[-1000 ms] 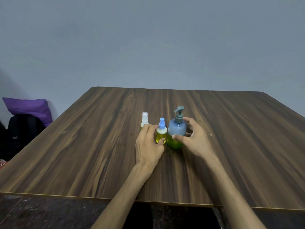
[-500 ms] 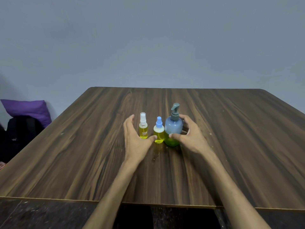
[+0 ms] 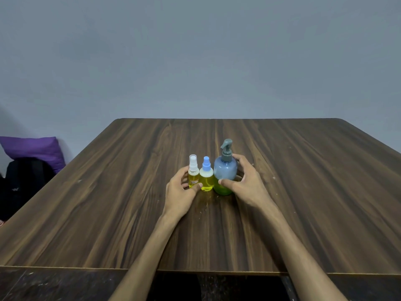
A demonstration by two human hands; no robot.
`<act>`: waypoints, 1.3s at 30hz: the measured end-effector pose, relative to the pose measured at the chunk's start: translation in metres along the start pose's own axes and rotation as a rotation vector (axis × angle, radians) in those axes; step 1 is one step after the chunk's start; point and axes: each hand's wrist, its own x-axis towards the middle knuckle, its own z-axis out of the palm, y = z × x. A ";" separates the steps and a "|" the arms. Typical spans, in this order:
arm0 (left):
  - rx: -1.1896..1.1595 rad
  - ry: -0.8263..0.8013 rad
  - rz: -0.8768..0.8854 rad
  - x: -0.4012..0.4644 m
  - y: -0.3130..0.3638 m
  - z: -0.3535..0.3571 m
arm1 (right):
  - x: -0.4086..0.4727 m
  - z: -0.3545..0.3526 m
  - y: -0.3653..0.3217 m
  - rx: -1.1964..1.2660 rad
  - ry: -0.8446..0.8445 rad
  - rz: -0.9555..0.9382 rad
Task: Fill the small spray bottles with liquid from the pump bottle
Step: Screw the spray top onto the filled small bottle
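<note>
Three bottles stand upright in a tight row near the middle of the dark wood-grain counter (image 3: 108, 213). Leftmost: white-cap spray bottle (image 3: 193, 174), slim, clear, yellow liquid up to about the shoulder, with a small label low on the front; the print is too small to read. Middle: blue-cap spray bottle (image 3: 206, 178), rounder, yellow liquid, no label visible. Rightmost: pump bottle (image 3: 225, 170), pale blue body, grey pump head with the nozzle pointing left, green-looking liquid in roughly the lower third. The three sit just beside each other, touching or nearly so.

Left hand (image 3: 181, 192) wraps the white-cap spray bottle from the left, thumb across the front near the base, fingers behind; it is gripping that bottle. Thumb tip reaches close to the blue-cap bottle's base.

Right hand (image 3: 246, 183) cups the pump bottle from the right, thumb on the front lower body, fingers curled round the back; it is gripping the bottle, which rests on the counter.

Both bare forearms come in from the near edge.

Off the counter at far left: a purple cushion (image 3: 32, 148) on top of a black bag (image 3: 23, 183) with a small white logo, unreadable. Plain grey wall behind.
</note>
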 end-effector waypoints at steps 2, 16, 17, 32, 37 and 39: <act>0.019 0.007 0.004 0.000 0.000 -0.001 | 0.001 0.001 0.001 0.005 0.001 -0.004; 0.022 0.066 0.043 -0.005 -0.002 -0.002 | -0.005 0.003 0.014 -0.054 0.063 -0.008; 0.016 0.073 0.046 -0.005 -0.002 -0.001 | -0.005 0.004 0.015 -0.055 0.075 -0.026; -0.019 0.058 0.045 -0.004 -0.004 -0.001 | -0.005 0.005 0.021 -0.048 0.049 -0.053; 0.014 0.043 0.067 -0.005 -0.006 -0.002 | -0.009 0.008 0.021 -0.066 0.056 -0.049; 0.048 0.038 0.068 -0.006 -0.007 -0.002 | -0.013 0.009 0.020 -0.066 0.066 -0.057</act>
